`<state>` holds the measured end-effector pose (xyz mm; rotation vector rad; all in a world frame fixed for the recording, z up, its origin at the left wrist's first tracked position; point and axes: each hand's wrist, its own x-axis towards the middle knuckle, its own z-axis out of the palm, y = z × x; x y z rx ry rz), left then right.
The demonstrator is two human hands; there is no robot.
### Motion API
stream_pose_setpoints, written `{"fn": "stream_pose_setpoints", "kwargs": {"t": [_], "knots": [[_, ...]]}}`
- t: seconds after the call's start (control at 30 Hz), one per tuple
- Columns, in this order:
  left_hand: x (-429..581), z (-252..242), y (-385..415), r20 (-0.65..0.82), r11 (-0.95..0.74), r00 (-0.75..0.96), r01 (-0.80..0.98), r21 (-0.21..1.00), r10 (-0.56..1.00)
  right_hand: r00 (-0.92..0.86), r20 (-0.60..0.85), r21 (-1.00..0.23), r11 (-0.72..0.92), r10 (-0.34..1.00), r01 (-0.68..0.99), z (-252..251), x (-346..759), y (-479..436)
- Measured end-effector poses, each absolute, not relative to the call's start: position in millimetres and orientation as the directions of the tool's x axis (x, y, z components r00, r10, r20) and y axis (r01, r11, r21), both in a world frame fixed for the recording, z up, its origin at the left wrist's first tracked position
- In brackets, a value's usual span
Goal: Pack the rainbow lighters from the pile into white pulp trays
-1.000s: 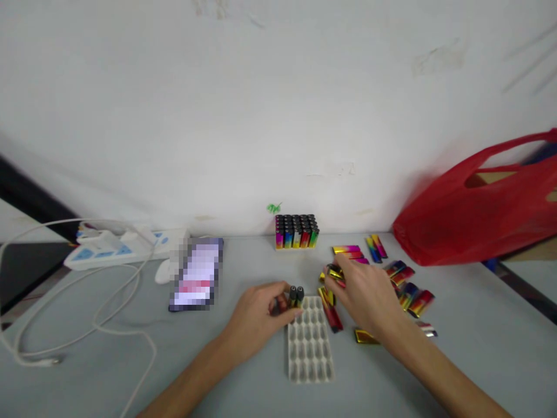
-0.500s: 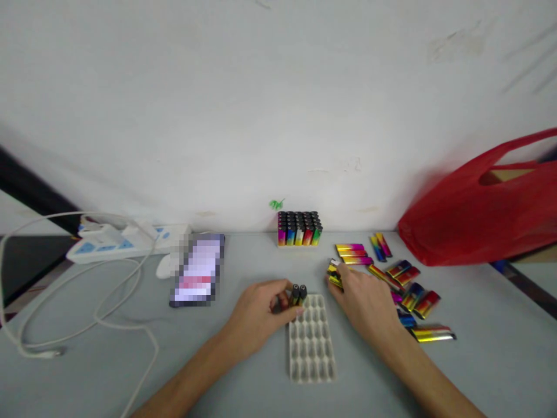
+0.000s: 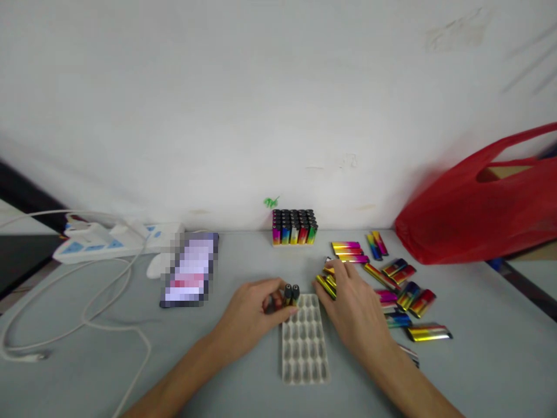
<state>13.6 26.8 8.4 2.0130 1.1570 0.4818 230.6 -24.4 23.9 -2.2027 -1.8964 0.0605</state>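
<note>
My left hand (image 3: 256,305) is closed around two slim lighters (image 3: 291,295) with dark ends pointing up. It holds them upright at the far left corner of a white tray (image 3: 304,339) with rows of moulded slots. On the tray's right side, my right hand (image 3: 354,296) has its fingers closed over yellow lighters (image 3: 326,285) lying low near the table. Its palm hides part of them, so their number is unclear. Shiny multicoloured lighters (image 3: 395,319) lie scattered beside and behind the right hand.
Against the wall stands a block of upright colourful lighters (image 3: 295,227). A red bag (image 3: 478,209) leans at the right. At the left are a phone (image 3: 190,270), a white power strip (image 3: 100,244) and a looping white cable (image 3: 139,328).
My right hand has shifted slightly left and nearer, towards the tray, with the yellow lighters at its fingertips. My left hand keeps its grip on the two lighters. The view has shifted a little.
</note>
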Motion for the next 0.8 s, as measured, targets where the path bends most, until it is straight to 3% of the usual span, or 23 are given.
{"fn": "stream_pose_setpoints", "kwargs": {"t": [0.3,0.53,0.8], "knots": [[14,8,27,-0.051,-0.305,0.519,0.576,0.758,0.853,0.115,0.166,-0.220,-0.077,0.979,0.973,24,234,-28],[14,9,27,-0.049,-0.308,0.523,0.571,0.761,0.851,0.091,0.152,-0.425,-0.018,0.984,0.905,24,249,-26],[12,8,27,-0.035,-0.322,0.531,0.563,0.761,0.847,0.126,0.064,-0.736,-0.039,0.990,0.676,28,271,-16]]}}
